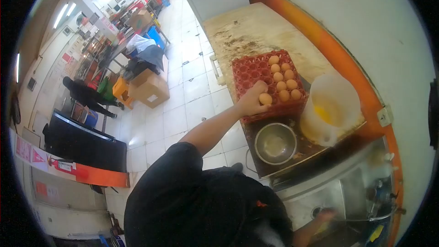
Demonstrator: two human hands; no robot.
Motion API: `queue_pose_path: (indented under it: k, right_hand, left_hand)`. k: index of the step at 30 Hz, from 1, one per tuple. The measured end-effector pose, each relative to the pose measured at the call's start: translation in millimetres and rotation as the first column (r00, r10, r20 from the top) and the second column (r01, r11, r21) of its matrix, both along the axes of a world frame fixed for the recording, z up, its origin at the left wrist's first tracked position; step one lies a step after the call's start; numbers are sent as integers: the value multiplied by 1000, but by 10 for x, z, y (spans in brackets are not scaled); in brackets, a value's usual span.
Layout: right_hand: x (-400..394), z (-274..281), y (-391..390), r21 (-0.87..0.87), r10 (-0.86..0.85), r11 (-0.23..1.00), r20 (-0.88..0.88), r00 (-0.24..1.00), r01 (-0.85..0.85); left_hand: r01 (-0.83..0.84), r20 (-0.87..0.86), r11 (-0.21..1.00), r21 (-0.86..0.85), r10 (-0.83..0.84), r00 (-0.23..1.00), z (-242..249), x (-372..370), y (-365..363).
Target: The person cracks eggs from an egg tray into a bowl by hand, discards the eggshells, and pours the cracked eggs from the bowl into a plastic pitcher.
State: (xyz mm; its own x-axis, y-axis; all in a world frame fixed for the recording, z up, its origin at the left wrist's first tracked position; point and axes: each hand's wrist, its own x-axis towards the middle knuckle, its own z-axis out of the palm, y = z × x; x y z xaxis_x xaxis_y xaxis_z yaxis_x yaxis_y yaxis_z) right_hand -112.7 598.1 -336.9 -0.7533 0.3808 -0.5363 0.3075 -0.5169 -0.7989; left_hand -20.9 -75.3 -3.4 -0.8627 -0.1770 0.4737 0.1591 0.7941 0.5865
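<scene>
My left hand [254,99] reaches over the red egg tray [244,69], its thumb and fingers closed around a brown egg [265,99] at the tray's near side. Several more brown eggs [284,95] sit in the cups to the right of that hand, while the cups on the left side hold none. Low over the steel sink [315,192] is my right hand [320,222], smeared by motion, so I cannot tell what its fingers do. Between the two stand a metal bowl [275,143] and a large translucent jug [331,105] with yellow egg inside.
The tray, bowl and jug stand on a stained worktop [256,27] against the wall. A faucet [384,196] rises at the sink's right. Across the tiled floor are a cardboard box [148,89], an orange stool [121,91] and a person in dark clothes [84,91].
</scene>
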Motion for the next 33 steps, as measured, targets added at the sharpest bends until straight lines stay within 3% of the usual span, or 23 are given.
queue_pose_path:
  k: [1, 5, 7, 8, 9, 10, 11, 14, 16, 17, 18, 19, 20, 21, 22, 23, 24, 27, 28, 29, 30, 32, 33]
  right_hand:
    - [45, 324, -181, -1, 6, 1000, 0, 1000, -6]
    - [39, 158, 46, -179, -10, 984, -102, 995, -9]
    - [15, -97, 350, -329, -16, 942, -249, 968, -69]
    - [-30, -309, 551, -449, 7, 870, -403, 915, -204]
    - [-190, -963, 1032, -489, 27, 459, -826, 563, -741]
    - [-120, -415, 840, -481, 3, 839, -466, 885, -256]
    - [-106, -142, 735, -313, -87, 950, -251, 964, 4]
    - [-185, 562, 441, -144, -256, 957, -4, 967, 253]
    - [-125, 1015, 261, -308, -274, 917, -22, 961, 255]
    - [-137, 1236, 166, -154, -234, 959, 52, 971, 239]
    - [-158, 1096, 277, -264, -231, 938, 13, 973, 226]
    - [-195, 935, 406, -370, -229, 906, -19, 973, 206]
    - [-136, 948, 307, -382, -203, 916, -177, 963, 123]
    - [-87, 980, 209, -391, -178, 920, -330, 927, 37]
    - [-43, 1414, -67, -222, -195, 963, -179, 965, 153]
    - [3, 1043, 64, -299, -142, 953, -325, 935, 41]
    - [62, 1439, -188, -229, -236, 951, -96, 967, 209]
    - [92, 1485, -320, -101, -317, 946, -90, 944, 308]
    - [66, 1611, -320, -76, -315, 945, 62, 947, 319]
    - [60, 1616, -334, 283, -285, 923, 46, 957, 261]
    - [28, 1592, -330, 604, -244, 780, 56, 968, 162]
    - [91, 1670, -348, 774, -140, 620, 270, 953, -129]
    - [113, 1536, -294, 749, -40, 635, 274, 961, -187]
  left_hand:
    - [-6, 0, 1000, -1, 6, 1000, 14, 8, 2]
    - [-19, 55, 1000, 18, 18, 998, 35, 21, 28]
    - [-11, 55, 1000, 21, 10, 998, 41, 15, 18]
    - [-8, 40, 999, 31, 7, 999, 33, 15, 17]
    - [-3, 25, 999, 42, 2, 1000, 29, 14, 15]
    - [4, 24, 999, 42, -5, 1000, 18, 11, 11]
    - [-23, 43, 999, 34, 22, 999, 16, 9, 8]
    - [-38, 25, 999, 11, 38, 999, -15, 7, -34]
    - [-70, -22, 997, -25, 70, 997, -98, -30, -47]
    - [-97, -28, 994, -46, 96, 995, -159, -24, -50]
    - [-61, -62, 992, -109, 55, 997, -29, -21, 13]
    - [-146, -172, 941, -304, 96, 980, -172, 0, -64]
    - [-71, -217, 944, -322, -1, 976, -129, 12, -33]
    - [81, -313, 906, -416, -226, 922, -121, -84, -66]
    - [57, -346, 924, -379, -199, 917, -106, -100, -51]
    - [5, -365, 943, -332, -134, 921, -73, -66, 28]
    - [-42, -394, 957, -286, -78, 916, -29, 13, 96]
    - [-75, -469, 973, -218, -37, 883, 126, 78, 413]
    - [-10, -454, 979, -202, -85, 887, 164, 64, 499]
    - [140, -359, 985, -100, -167, 918, 111, 12, 453]
    - [306, -253, 944, -124, -328, 910, 187, -103, 629]
    - [541, -97, 840, -45, -543, 834, 237, -234, 1211]
    - [608, -55, 793, 51, -605, 794, 204, -281, 1580]
